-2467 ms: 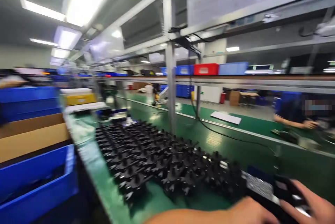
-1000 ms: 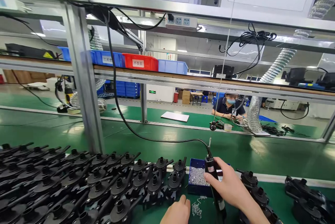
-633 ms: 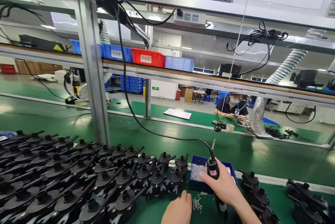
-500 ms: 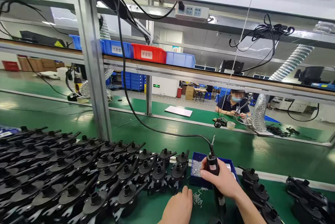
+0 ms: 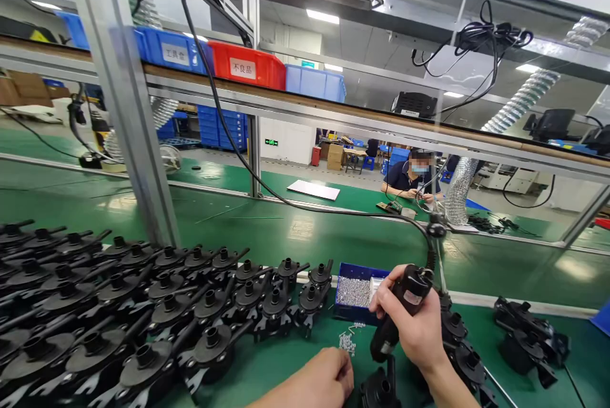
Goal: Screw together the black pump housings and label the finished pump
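My right hand (image 5: 413, 325) is wrapped round a black corded electric screwdriver (image 5: 399, 309), tilted with its tip down toward a black plastic part (image 5: 379, 387) at the bottom edge. My left hand (image 5: 318, 380) is low in the frame with fingers curled beside a small heap of loose silver screws (image 5: 347, 341) on the green mat; whether it pinches one is not clear. A blue tray of screws (image 5: 355, 292) sits just behind.
Several rows of black round plastic housings (image 5: 143, 306) cover the bench to the left, with more such housings (image 5: 524, 335) on the right. A metal post (image 5: 128, 115) stands at the left. Blue and red bins (image 5: 248, 65) sit on the shelf. A person (image 5: 410, 179) works at the far bench.
The view swung from the left end of the line to the bench in front. My right hand tilted the screwdriver over and moved right; a black part now lies under its tip.
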### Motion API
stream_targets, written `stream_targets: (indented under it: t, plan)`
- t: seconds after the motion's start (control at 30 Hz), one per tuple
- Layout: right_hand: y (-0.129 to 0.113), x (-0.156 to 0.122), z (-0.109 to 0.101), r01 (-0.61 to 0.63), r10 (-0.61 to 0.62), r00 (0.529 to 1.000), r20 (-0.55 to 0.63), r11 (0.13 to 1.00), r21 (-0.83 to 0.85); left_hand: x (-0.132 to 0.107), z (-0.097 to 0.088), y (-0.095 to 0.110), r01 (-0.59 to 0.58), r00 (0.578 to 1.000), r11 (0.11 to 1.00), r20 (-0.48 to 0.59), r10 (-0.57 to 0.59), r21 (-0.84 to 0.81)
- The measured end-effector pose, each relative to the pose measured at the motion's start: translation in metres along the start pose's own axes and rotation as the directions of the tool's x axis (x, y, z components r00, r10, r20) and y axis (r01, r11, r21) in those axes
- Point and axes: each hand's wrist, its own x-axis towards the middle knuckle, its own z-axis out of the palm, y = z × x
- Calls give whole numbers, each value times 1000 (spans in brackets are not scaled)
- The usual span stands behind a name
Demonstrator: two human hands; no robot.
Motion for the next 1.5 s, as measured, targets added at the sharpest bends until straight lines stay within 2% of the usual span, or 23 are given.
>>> stream_targets:
  t: [0.1, 0.2, 0.33, 0.57, 0.87, 0.93, 1.03, 1.17, 1.27, 1.37, 1.5]
  plan:
    - [-12, -6, 3, 44, -42, 998, -53, 998, 46, 5, 10, -2, 119, 988, 953, 131, -86, -278]
    - [-21, -9, 3, 68, -61, 996, -61, 992, 111, 11, 18, -3, 201, 967, 909, 223, -124, -366]
    - [-28, -14, 4, 10, -8, 1000, -14, 992, 128, 17, 21, -5, 261, 942, 857, 310, -126, -445]
    - [-28, -14, 7, -56, 53, 998, 46, 997, 56, 21, 20, -11, 302, 920, 787, 380, -93, -538]
    - [-28, -14, 9, -73, 72, 997, 23, 997, 41, 17, 5, -9, 332, 888, 753, 457, -46, -568]
    - [-27, -15, 9, -77, 76, 997, 22, 996, 39, 12, 0, -6, 326, 889, 770, 456, -51, -549]
    - [-27, -15, 9, -81, 80, 997, 16, 996, 34, 3, -1, -1, 302, 911, 811, 402, -91, -501]
    - [-28, -16, 11, -74, 74, 997, 6, 997, 19, -6, 10, 6, 262, 959, 876, 214, -188, -405]
    - [-29, -16, 12, -78, 78, 997, 5, 997, 7, -8, 24, 10, 238, 971, 874, 94, -219, -424]
    - [-30, -17, 11, -67, 67, 998, -2, 998, -20, -5, 30, 10, 258, 965, 850, 83, -248, -460]
    - [-28, -17, 9, -50, 50, 999, -2, 998, -38, 3, 20, 6, 284, 959, 875, 117, -259, -393]
